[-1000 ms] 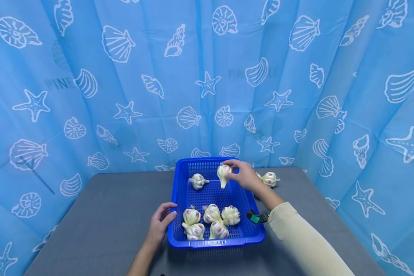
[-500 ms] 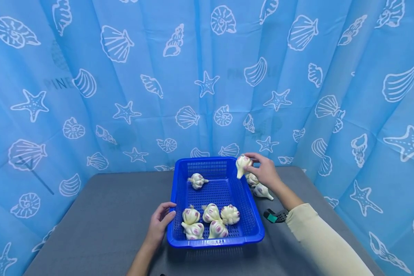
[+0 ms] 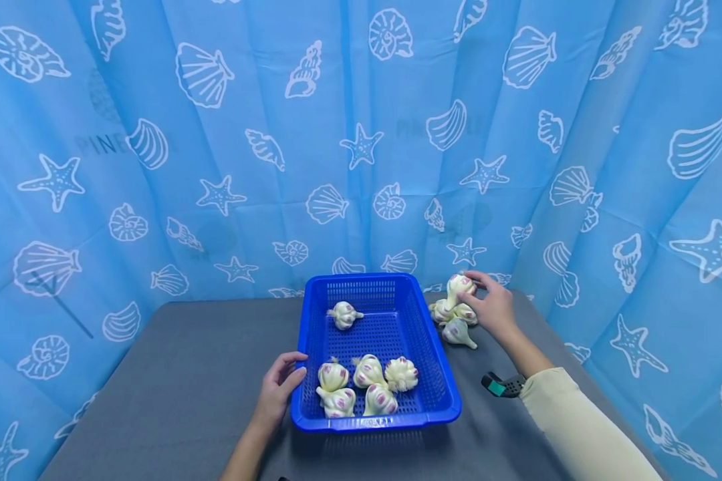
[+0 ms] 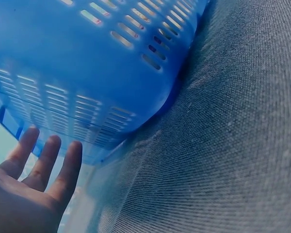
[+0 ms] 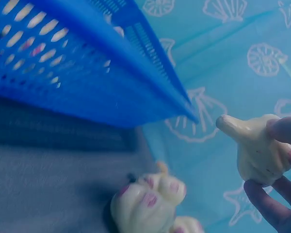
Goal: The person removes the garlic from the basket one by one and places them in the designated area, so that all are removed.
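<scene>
Your right hand [image 3: 493, 304] has a garlic bulb [image 3: 460, 287] pinched between thumb and fingers, out past the basket's right side, over the small heap of bulbs [image 3: 457, 332] on the grey table [image 3: 216, 374]; whether it touches them, you can't tell from here. And what a bulb: creamy white, plump and ridged, purplish-pink patches across its rounded end, the pale neck pointing down. The right wrist view shows you a soft gloss on its skin and the neck narrowing to a blunt, darker tip.

Over to your left hand [image 3: 277, 391], fingers loosely extended and spread, tips at the left rim of the blue basket [image 3: 421, 421]. Inside, five bulbs [image 3: 368, 371] crowd the near end, blotched the same pinkish purple, while a lone bulb [image 3: 344, 315] lies on its side toward the far left, its neck pointing right.
</scene>
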Tool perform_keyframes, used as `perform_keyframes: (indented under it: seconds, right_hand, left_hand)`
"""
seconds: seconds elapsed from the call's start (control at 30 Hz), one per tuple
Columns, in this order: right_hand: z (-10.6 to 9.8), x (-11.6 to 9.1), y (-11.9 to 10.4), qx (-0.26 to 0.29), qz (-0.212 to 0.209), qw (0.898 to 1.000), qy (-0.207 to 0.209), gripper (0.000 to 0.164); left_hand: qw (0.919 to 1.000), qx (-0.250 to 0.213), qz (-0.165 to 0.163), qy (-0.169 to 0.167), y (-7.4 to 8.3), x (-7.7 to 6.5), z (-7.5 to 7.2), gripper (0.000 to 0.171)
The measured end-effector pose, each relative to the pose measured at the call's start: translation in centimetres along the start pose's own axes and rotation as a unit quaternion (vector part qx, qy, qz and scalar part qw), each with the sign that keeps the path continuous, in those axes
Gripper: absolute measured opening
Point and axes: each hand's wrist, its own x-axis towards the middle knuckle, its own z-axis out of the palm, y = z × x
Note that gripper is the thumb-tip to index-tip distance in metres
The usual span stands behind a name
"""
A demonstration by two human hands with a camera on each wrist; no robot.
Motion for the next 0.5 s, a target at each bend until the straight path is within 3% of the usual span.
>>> perform_keyframes:
  seconds: [0.27, 0.5]
  right_hand:
    - [-0.2, -1.2, 2.4, -0.003, 0.067, 0.997, 0.026, 0.042]
    - [-0.1, -2.3, 4.4, -0.018, 0.094, 0.994, 0.053, 0.043]
  left_hand:
    - [0.9998, 0.021, -0.004, 0.001, -0.1, 0.0, -0.1, 0.023]
    - [0.9998, 0.014, 0.012, -0.001, -0.2, 0.1, 0.0, 0.022]
